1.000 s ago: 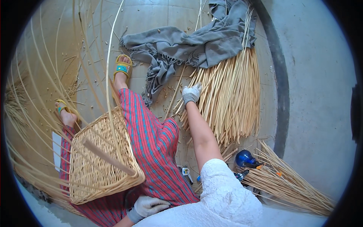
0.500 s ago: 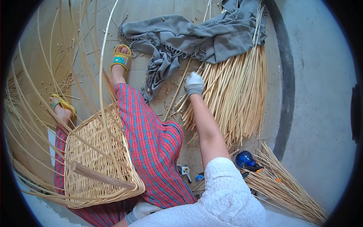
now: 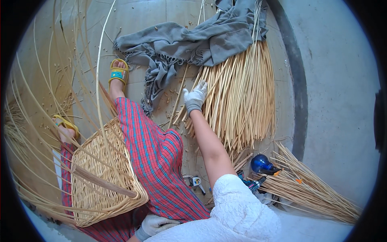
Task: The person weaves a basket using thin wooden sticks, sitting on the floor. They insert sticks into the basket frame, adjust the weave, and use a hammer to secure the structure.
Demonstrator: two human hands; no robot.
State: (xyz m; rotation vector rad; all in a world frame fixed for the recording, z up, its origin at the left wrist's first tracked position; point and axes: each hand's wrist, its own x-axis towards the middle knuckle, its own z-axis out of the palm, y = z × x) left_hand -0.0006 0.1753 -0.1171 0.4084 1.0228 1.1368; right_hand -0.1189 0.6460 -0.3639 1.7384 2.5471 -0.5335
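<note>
Right hand [image 3: 195, 97], gloved: fingers extended and slightly spread, nothing seen in its grasp. It's at the left edge of the rods [image 3: 244, 105]; contact unclear. Left hand [image 3: 155, 225], also gloved: low in the lap, fingers loosely bent; can't tell if it has hold of anything.

Rods lie fanned on the floor ahead of the person, to the right, upper part under a grey cloth [image 3: 189, 42] with fringe. Basket [image 3: 100, 161] sits tilted on the lap, left side, long thin stakes [image 3: 100, 84] curving up and out from it. A thick stick [image 3: 102, 181] lies across the basket.

Tape measure [image 3: 196, 181] on the floor, right of the checked trousers [image 3: 155, 155]. Farther right: blue bottle [image 3: 260, 163] at the near end of a second bundle [image 3: 310, 189]. Yellow sandals [image 3: 118, 74] on both feet, offcuts scattered on the floor around them.
</note>
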